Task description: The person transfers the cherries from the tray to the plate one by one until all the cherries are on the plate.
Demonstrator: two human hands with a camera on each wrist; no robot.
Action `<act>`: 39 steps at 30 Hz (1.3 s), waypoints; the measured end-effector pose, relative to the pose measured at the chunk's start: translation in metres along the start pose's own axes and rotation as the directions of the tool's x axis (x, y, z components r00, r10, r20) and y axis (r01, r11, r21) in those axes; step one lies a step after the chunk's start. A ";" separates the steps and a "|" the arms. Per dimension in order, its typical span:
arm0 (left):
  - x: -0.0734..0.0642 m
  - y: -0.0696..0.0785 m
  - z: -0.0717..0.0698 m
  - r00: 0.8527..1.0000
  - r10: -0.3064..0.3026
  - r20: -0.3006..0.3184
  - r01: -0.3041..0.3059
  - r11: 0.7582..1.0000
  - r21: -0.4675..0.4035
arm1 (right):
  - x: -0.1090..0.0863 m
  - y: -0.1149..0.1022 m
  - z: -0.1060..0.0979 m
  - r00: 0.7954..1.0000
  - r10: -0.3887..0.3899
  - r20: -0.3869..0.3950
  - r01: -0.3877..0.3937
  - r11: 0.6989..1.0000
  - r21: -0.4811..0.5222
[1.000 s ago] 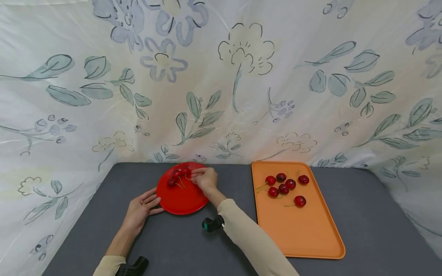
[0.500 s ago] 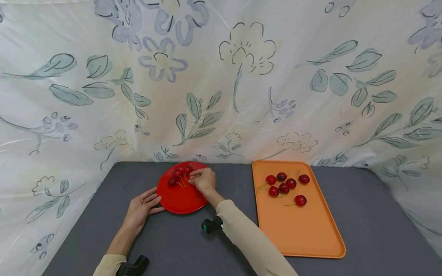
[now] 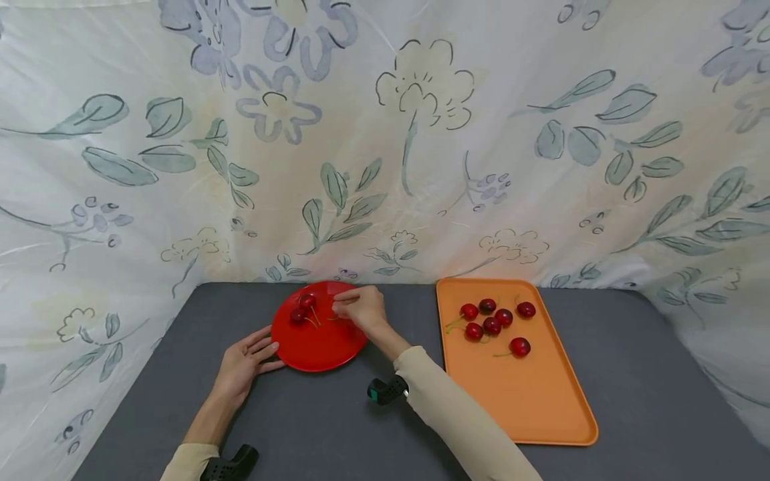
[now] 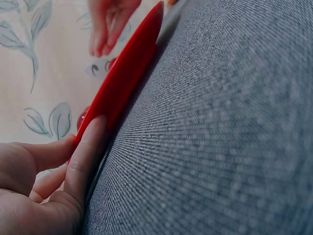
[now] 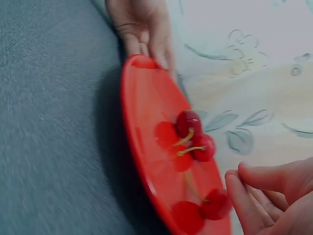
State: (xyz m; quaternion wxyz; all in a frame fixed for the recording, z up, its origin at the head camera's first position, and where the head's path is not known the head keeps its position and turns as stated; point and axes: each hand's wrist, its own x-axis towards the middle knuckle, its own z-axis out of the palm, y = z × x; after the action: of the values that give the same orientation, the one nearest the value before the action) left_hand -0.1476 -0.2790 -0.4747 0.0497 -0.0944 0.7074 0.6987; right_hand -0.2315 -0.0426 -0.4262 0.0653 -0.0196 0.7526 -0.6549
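Observation:
A red plate (image 3: pixel 321 351) lies near the back of the grey tabletop. My left hand (image 3: pixel 240 367) holds its left rim; in the left wrist view one finger (image 4: pixel 88 142) lies along the underside. In the head view two cherries (image 3: pixel 307 301) with stems show at the plate's upper left. A third cherry (image 5: pixel 215 203) shows in the right wrist view, right beside the fingers of my right hand (image 5: pixel 274 196). Those fingers are fairly straight, thumb and index tips close together with nothing visible between them. In the head view my right hand (image 3: pixel 365 308) covers that cherry, leaving a stem visible.
An orange tray (image 3: pixel 523 401) lies to the right, with several dark red cherries (image 3: pixel 492 326) in its upper half. Grey cloth (image 3: pixel 319 427) covers the table. A floral curtain (image 3: pixel 421 167) hangs right behind the far edge.
My right hand dips slightly left, then shifts right over the plate. The cherry at the plate's top right, visible earlier in the head view, is now hidden there. My left hand stays put.

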 end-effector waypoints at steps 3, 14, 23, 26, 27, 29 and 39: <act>0.000 -0.001 0.000 1.000 -0.005 -0.001 0.005 1.000 -0.004 | -0.002 -0.004 -0.013 0.999 -0.031 0.034 0.030 0.999 0.031; 0.001 -0.002 0.001 1.000 -0.006 0.007 0.006 1.000 -0.002 | 0.003 -0.010 -0.083 0.961 -0.232 0.151 0.239 0.971 -0.029; 0.001 -0.004 -0.001 1.000 0.021 0.007 -0.021 1.000 -0.014 | 0.016 -0.019 -0.164 0.875 -0.374 0.309 0.482 0.741 -0.467; 0.001 -0.004 -0.001 1.000 0.026 0.010 -0.025 1.000 -0.012 | 0.019 -0.017 -0.192 0.866 -0.364 0.342 0.498 0.684 -0.533; 0.001 -0.004 -0.002 1.000 0.026 0.010 -0.026 1.000 -0.011 | 0.020 -0.016 -0.200 0.864 -0.362 0.349 0.502 0.662 -0.556; 0.000 -0.003 -0.002 1.000 0.027 0.007 -0.027 1.000 -0.011 | 0.024 -0.012 -0.218 0.869 -0.347 0.353 0.495 0.615 -0.614; -0.001 -0.003 0.001 1.000 0.016 -0.002 -0.016 1.000 -0.012 | 0.030 0.013 -0.294 0.911 -0.276 0.307 0.409 0.497 -0.765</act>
State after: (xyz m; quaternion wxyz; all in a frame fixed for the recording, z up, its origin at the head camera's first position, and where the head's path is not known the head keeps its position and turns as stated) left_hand -0.1463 -0.2784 -0.4770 0.0427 -0.0897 0.7041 0.7031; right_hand -0.2964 0.2448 -0.4021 -0.0284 -0.2438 0.9418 -0.2298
